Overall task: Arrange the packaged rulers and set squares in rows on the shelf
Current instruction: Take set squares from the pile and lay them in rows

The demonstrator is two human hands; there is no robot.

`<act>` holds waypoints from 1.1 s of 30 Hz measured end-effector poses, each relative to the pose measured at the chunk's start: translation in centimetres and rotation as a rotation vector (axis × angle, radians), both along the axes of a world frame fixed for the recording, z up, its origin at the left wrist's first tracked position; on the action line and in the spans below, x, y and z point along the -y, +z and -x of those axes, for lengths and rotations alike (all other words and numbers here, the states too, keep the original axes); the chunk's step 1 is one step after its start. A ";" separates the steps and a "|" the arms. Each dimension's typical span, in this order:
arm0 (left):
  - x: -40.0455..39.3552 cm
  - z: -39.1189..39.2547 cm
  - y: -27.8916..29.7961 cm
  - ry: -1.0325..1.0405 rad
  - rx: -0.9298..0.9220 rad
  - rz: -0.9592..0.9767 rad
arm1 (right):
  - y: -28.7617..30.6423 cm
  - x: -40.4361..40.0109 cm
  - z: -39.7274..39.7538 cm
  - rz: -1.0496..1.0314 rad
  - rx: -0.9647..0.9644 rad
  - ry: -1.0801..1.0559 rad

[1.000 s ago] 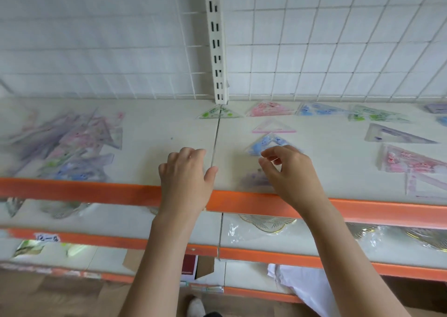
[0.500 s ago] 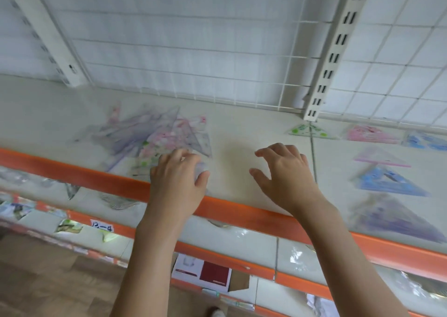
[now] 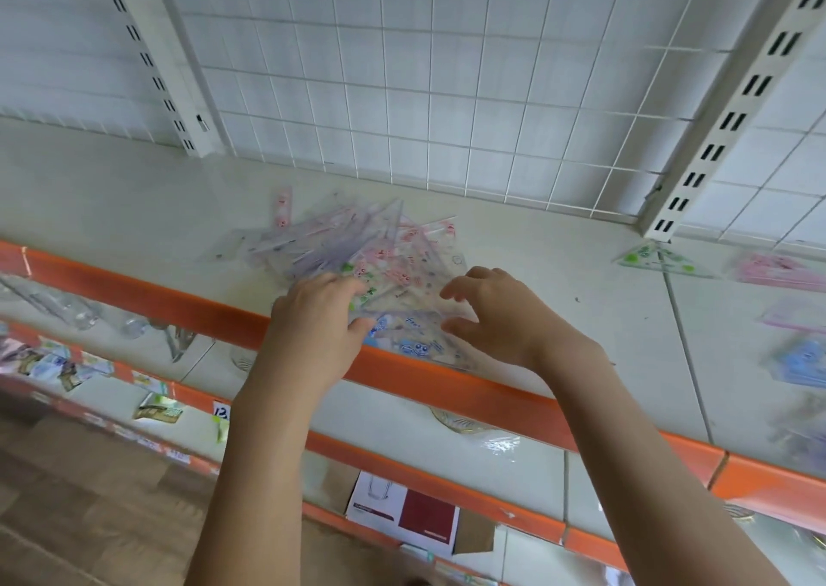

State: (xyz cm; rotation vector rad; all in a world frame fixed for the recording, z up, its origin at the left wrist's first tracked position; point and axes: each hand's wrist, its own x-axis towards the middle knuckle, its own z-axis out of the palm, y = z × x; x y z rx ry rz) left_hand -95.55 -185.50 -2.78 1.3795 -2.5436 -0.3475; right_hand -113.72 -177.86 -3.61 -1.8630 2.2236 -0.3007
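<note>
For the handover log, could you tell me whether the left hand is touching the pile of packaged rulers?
Touching: the head view shows the left hand with fingers lying on the pile.

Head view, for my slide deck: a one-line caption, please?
Both hands, left and right, reach into a loose pile of packaged set squares on the shelf.

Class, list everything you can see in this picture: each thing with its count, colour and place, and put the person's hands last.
Heap of clear packaged rulers and set squares: one heap, pink, purple, green, blue prints; shelf middle.
Green-printed set square: one; by the right upright.
Pink packaged set square: one; far right.
Blue packaged set square: one; right edge.
White shelf with orange lip: one.
White wire grid: one; behind.
Left hand: on the heap.
Right hand: over the heap.
</note>
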 end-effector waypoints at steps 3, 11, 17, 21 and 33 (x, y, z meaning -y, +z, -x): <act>0.0 0.3 -0.2 -0.011 -0.022 -0.035 | 0.0 -0.1 0.3 -0.031 0.040 -0.011; 0.6 2.9 0.4 -0.174 0.099 -0.207 | -0.1 -1.8 1.3 0.005 0.037 -0.089; 2.0 4.2 1.0 -0.209 0.119 -0.333 | -0.2 -2.9 2.0 0.046 0.052 -0.135; 2.7 3.5 0.8 -0.215 -0.096 -0.376 | -0.1 -2.8 2.1 0.078 0.074 -0.131; 2.4 -1.5 2.1 -0.216 -0.655 -0.417 | -0.2 -0.1 0.9 0.010 0.102 -0.011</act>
